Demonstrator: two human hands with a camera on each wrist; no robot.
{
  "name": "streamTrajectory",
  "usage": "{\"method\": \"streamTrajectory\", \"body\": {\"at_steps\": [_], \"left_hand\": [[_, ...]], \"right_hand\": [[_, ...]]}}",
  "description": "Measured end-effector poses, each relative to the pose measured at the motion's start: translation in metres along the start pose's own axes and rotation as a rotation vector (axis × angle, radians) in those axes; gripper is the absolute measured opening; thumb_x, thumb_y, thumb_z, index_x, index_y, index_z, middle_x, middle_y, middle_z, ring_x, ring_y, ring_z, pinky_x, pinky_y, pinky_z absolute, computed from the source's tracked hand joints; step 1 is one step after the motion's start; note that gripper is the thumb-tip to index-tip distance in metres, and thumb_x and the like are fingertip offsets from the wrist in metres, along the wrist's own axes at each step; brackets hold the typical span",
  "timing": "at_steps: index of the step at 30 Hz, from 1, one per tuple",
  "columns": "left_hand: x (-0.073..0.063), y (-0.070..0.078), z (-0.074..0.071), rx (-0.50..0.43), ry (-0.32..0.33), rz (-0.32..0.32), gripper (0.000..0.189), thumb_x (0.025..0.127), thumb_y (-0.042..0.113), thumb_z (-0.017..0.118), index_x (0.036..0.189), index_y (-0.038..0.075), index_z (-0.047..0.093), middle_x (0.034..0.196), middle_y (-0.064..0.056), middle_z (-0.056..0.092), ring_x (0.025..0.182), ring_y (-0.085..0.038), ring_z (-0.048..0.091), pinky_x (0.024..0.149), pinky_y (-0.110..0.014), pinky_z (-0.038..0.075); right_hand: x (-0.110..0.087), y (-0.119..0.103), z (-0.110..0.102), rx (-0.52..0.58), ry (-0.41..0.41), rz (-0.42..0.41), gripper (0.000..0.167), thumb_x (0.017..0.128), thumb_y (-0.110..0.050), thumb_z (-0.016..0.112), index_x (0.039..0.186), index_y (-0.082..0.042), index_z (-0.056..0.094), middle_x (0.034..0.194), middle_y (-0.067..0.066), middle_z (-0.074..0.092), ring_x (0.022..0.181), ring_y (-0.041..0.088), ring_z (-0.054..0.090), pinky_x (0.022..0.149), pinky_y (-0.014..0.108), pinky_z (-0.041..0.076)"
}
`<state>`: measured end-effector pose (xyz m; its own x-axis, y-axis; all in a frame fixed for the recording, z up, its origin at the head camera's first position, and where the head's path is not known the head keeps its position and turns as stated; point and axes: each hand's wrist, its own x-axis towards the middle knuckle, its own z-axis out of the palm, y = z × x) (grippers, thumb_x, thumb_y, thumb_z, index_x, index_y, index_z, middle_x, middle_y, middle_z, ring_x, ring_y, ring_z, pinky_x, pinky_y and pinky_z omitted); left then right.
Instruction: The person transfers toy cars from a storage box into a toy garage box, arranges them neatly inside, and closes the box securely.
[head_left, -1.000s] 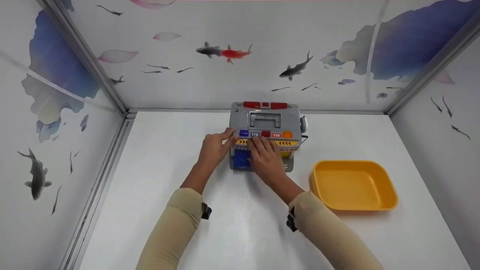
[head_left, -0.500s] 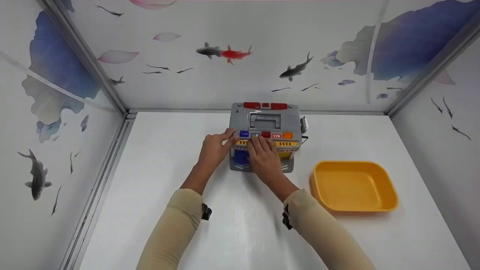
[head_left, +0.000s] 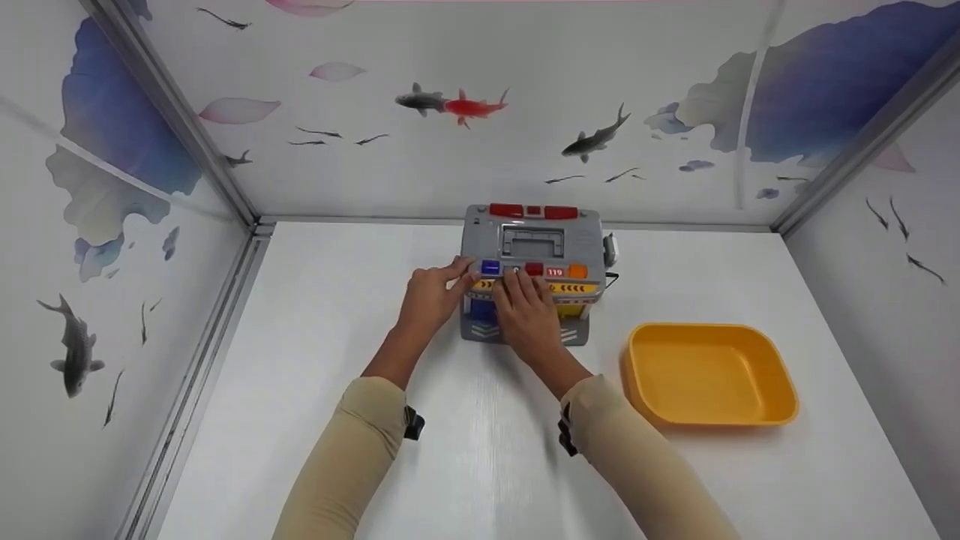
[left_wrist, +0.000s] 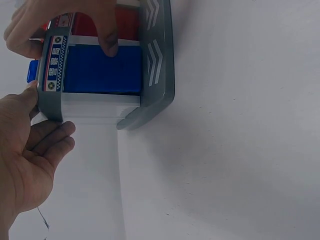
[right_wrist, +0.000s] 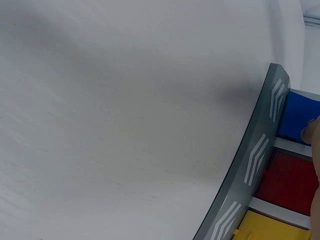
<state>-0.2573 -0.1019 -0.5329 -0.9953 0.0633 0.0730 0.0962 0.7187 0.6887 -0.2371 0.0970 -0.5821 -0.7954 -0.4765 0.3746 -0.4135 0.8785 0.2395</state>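
Note:
A toy garage (head_left: 480,238) with a grey roof stands against the back wall, red lights on top and coloured buttons along its front edge. My left hand (head_left: 429,300) holds the roof's left front corner, thumb and forefinger at the edge. The right hand (head_left: 529,315) curls its fingers over the front edge, and its thumb (left_wrist: 108,40) presses the blue door (left_wrist: 90,70), which sits flush in its frame. Beside it are a red door (right_wrist: 287,182) and a yellow door (right_wrist: 272,230). Part of the front is hidden behind the right hand.
To the right of the garage, a yellow plastic tub (head_left: 709,375) rests on the white table (head_left: 465,465). White walls printed with fish and leaves stand at the back and both sides. A handle-like part (head_left: 611,250) juts from the garage's right side.
The blue door has swung inward, and the white arrows on the base before it now show. My right hand has shifted slightly left; the left hand has stayed on the corner.

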Motion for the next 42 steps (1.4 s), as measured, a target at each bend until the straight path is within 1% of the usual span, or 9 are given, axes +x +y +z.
{"method": "streamTrajectory", "body": {"at_steps": [6,11,14,19,26,34,37,39,42], "left_hand": [[-0.0001,-0.0007,0.0005,-0.016,0.0,-0.002,0.052,0.11,0.054,0.064,0.152,0.024,0.067,0.154,-0.008,0.063,0.144,-0.034,0.066,0.12,-0.051,0.056],[0.0006,-0.0024,0.0029,-0.022,0.011,0.018,0.05,0.109,0.052,0.066,0.15,0.022,0.069,0.153,-0.009,0.064,0.142,-0.033,0.066,0.12,-0.05,0.056],[0.0011,-0.0025,0.0036,-0.024,0.009,0.015,0.05,0.109,0.051,0.067,0.15,0.023,0.069,0.153,-0.008,0.063,0.142,-0.033,0.067,0.12,-0.05,0.056],[0.0014,-0.0018,0.0029,-0.023,0.0,0.007,0.05,0.11,0.052,0.065,0.151,0.024,0.068,0.154,-0.007,0.062,0.144,-0.033,0.065,0.121,-0.05,0.055],[0.0023,-0.0026,0.0019,-0.017,0.019,0.036,0.049,0.11,0.05,0.066,0.149,0.022,0.069,0.152,-0.008,0.063,0.143,-0.033,0.066,0.121,-0.049,0.055],[0.0017,-0.0022,0.0023,-0.013,0.001,0.006,0.05,0.11,0.052,0.065,0.152,0.025,0.067,0.154,-0.006,0.062,0.145,-0.034,0.065,0.123,-0.051,0.054],[0.0024,-0.0025,0.002,-0.013,0.007,0.014,0.049,0.11,0.051,0.065,0.151,0.025,0.067,0.154,-0.006,0.063,0.144,-0.034,0.066,0.122,-0.051,0.054],[0.0021,-0.0025,0.0016,-0.013,0.011,0.017,0.049,0.11,0.051,0.066,0.151,0.024,0.068,0.153,-0.007,0.064,0.143,-0.034,0.066,0.122,-0.051,0.055],[0.001,-0.002,0.0009,-0.01,0.012,0.02,0.049,0.109,0.052,0.066,0.15,0.024,0.068,0.152,-0.009,0.064,0.142,-0.035,0.068,0.12,-0.051,0.056]], "right_hand": [[0.0019,-0.0002,0.0036,-0.016,0.022,-0.005,0.07,0.094,-0.017,0.091,0.149,-0.011,0.049,0.157,0.014,0.052,0.146,0.033,0.052,0.128,0.052,0.048],[0.002,-0.0006,0.0051,0.002,0.04,0.001,0.058,0.1,-0.018,0.084,0.146,-0.01,0.051,0.156,0.014,0.054,0.144,0.033,0.052,0.127,0.052,0.048],[0.0017,-0.0006,0.006,0.011,0.038,0.007,0.055,0.102,-0.019,0.082,0.146,-0.009,0.051,0.156,0.014,0.054,0.144,0.033,0.051,0.127,0.052,0.048],[0.0027,-0.0001,0.0071,-0.01,0.03,0.01,0.061,0.099,-0.019,0.086,0.147,-0.008,0.051,0.156,0.014,0.054,0.143,0.033,0.05,0.126,0.051,0.049],[0.0054,-0.0009,0.005,-0.027,0.014,0.004,0.062,0.099,-0.018,0.085,0.149,-0.008,0.05,0.157,0.014,0.053,0.144,0.034,0.05,0.125,0.051,0.049],[0.0053,-0.0024,0.0044,-0.046,0.001,0.006,0.069,0.095,-0.02,0.09,0.15,-0.008,0.049,0.158,0.015,0.052,0.144,0.034,0.049,0.125,0.051,0.047],[0.006,-0.0023,0.0055,-0.074,0.008,0.006,0.072,0.094,-0.02,0.092,0.15,-0.009,0.05,0.157,0.014,0.052,0.143,0.033,0.049,0.125,0.049,0.047],[0.0064,-0.0023,0.0064,-0.071,0.017,0.006,0.071,0.094,-0.019,0.091,0.151,-0.008,0.051,0.157,0.014,0.054,0.143,0.032,0.051,0.125,0.049,0.047],[0.0066,-0.0025,0.0058,-0.052,0.006,0.008,0.071,0.093,-0.018,0.091,0.152,-0.007,0.051,0.157,0.015,0.055,0.144,0.033,0.053,0.127,0.049,0.047]]}}
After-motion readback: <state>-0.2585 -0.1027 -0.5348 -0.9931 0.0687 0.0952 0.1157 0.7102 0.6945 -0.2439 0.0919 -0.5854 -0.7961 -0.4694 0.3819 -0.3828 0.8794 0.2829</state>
